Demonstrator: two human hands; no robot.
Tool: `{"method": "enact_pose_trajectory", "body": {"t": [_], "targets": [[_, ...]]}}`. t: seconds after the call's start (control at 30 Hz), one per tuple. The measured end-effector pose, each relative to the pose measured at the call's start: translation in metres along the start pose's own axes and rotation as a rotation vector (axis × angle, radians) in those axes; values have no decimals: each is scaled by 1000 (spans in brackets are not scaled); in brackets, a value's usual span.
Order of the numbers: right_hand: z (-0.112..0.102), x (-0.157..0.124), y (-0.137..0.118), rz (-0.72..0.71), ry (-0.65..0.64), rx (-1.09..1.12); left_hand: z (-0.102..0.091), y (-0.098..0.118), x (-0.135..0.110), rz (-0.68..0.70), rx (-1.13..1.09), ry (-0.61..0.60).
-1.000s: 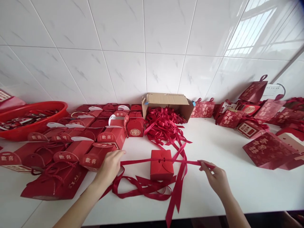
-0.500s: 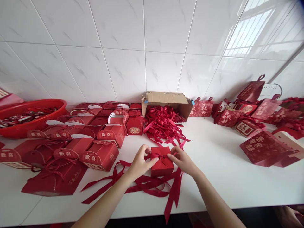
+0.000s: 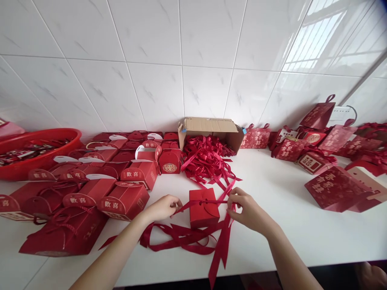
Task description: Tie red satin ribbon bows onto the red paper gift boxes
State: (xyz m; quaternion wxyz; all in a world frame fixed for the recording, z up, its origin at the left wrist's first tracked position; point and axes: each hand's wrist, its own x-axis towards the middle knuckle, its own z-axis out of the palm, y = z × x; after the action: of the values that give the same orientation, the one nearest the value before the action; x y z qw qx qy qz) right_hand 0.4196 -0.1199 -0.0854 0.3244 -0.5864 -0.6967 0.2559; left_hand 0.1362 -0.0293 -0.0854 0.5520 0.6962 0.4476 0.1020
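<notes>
A small red gift box sits on the white table in front of me. A red ribbon runs across its top, through the holes in the closed flaps. My left hand is closed on one end of this ribbon, left of the box. To the right, my right hand pinches the other end, and the ribbon is stretched between the two. Loose red ribbons lie on the table in front of the box, with tails hanging near the table's edge.
Behind the box, a cardboard box on its side spills a heap of ribbons. Rows of red gift boxes and a red basin stand left. More red boxes are at the right. A person's hand shows at lower right.
My hands have moved apart from the box's top, left hand leftward and right hand rightward. The ribbon between them has been drawn out straight.
</notes>
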Motion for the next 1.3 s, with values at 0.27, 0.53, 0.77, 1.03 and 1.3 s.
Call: {"method": "enact_pose_trajectory", "body": {"t": [0.27, 0.53, 0.77, 1.03, 1.3], "targets": [[42, 14, -19, -154, 545, 145, 28, 25, -8, 138, -282, 88], [54, 21, -38, 35, 78, 469, 75, 27, -13, 532, 200, 555], [49, 28, -44, 67, -36, 448, 65, 20, -14, 651, 245, 426], [39, 42, -31, -1, -222, 372, 55, 13, -5, 753, 184, 426], [35, 32, -29, 5, -125, 209, 32, -4, -12, 634, 374, 670]]}}
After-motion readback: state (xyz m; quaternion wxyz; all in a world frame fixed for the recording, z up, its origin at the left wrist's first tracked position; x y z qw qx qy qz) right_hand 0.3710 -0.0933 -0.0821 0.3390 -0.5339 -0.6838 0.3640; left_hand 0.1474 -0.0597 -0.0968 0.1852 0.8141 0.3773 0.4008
